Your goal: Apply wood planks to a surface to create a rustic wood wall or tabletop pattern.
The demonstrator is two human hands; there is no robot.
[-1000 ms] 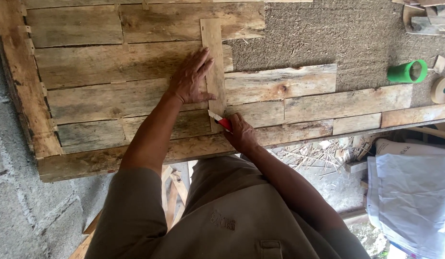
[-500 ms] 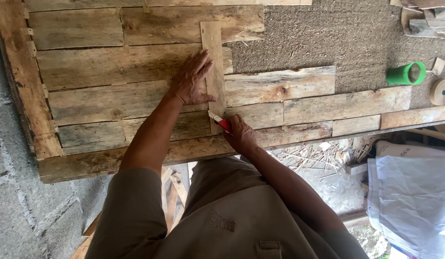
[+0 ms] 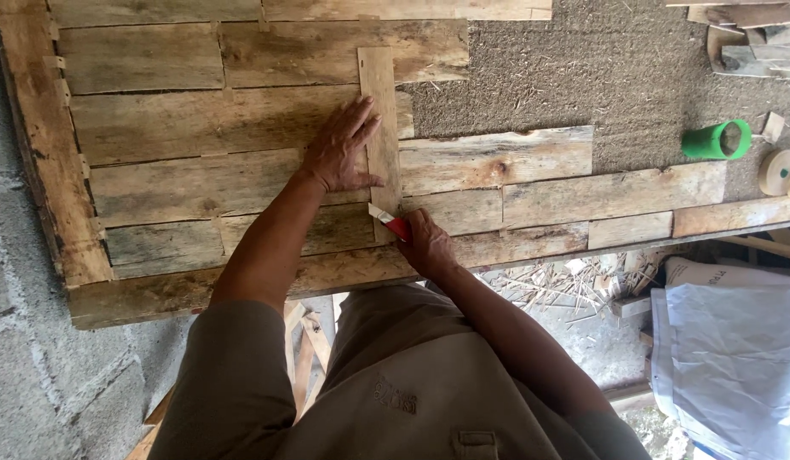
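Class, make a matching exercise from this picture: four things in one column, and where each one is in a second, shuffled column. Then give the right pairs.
Things
1. left hand
2. right hand
3. green tape roll
4. white sheet

Places
A. lower right, below the board's edge
B. flat on the upright wooden strip
C. on the rough board, far right
D. gripping a red cutter at the strip's lower end

Pairs: 1-B, 2-D, 3-C, 4-A

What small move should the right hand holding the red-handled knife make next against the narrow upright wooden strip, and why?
Probably draw the red-handled knife along the narrow wooden strip's edge: the left hand presses the strip flat and the right hand has the blade at its lower end.
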